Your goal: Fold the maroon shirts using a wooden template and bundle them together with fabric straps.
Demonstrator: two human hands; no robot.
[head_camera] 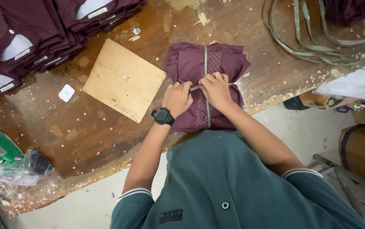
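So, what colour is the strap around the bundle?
The strap is pale grey-green, over the maroon bundle; the head view shows it.

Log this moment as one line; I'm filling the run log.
left hand: on strap crossing | right hand: same | bundle: folded maroon garments, strapped | beside: wooden board | surface: worn table

— Which labels do you see?
— Small white rectangular neck labels (pixel 97 12) on your stacked maroon shirts (pixel 30 34), far left. One white square paper tag (pixel 66 93) lies on the table.
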